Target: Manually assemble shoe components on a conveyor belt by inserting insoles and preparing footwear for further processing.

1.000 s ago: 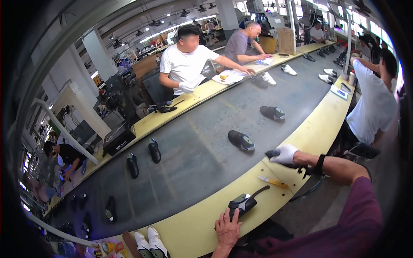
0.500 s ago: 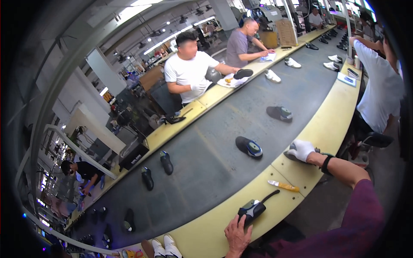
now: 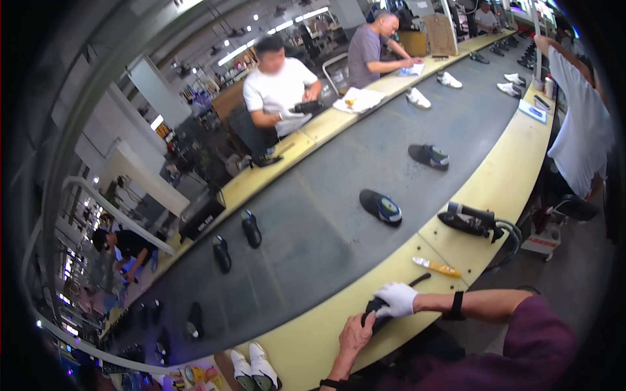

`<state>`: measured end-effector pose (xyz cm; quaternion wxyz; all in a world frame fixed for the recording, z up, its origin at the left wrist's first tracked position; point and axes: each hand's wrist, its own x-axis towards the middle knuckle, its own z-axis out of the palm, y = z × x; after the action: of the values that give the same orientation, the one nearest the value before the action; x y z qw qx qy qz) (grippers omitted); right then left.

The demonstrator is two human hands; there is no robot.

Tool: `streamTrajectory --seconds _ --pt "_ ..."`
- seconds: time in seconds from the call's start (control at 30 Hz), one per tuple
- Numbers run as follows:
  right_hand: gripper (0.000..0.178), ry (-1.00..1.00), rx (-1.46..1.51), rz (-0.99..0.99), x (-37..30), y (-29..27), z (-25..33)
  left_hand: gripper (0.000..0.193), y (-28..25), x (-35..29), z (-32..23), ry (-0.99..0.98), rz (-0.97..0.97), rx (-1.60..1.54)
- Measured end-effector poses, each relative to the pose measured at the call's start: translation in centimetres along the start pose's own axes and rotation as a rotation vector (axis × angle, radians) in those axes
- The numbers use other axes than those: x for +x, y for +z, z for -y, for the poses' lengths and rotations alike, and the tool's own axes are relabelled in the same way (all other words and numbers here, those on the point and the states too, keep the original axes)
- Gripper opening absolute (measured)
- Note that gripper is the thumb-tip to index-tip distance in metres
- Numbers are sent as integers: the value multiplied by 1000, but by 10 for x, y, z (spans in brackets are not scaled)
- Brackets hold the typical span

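My L hand (image 3: 355,333) & gloved R hand (image 3: 396,300) clamp a dark shoe (image 3: 372,307) — prob. mid-job, unfinished; hosed tool (image 3: 464,223) lies idle beyond R.

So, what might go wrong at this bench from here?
The black shoe, under the bare left grip and the gloved right grip, is near the edge of the yellow bench; it could drop if it slips free.

The yellow-handled tool lies loose near the right forearm, which might knock it.

The hose of the black handheld tool runs past the bench's edge; a snag might pull the tool down.
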<state>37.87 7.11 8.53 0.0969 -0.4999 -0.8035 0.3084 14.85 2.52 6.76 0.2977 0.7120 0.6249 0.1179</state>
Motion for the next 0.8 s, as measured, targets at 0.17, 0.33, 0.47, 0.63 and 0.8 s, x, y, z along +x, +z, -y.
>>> streamTrajectory --seconds 0.17,0.33,0.47,0.63,0.8 --pt "71 6 -19 26 -4 -9 -3 51 4 5 -9 150 -76 25" --pt "67 29 -122 9 1 -3 7 40 4 -3 -14 221 -184 68" --pt "70 26 -111 -24 -7 7 6 40 7 -3 -9 234 -167 48" --pt "65 248 -163 -91 -28 27 32 43 -7 21 7 317 96 169" --pt "65 295 -106 -40 -28 4 44 36 -29 9 -11 369 -145 163"
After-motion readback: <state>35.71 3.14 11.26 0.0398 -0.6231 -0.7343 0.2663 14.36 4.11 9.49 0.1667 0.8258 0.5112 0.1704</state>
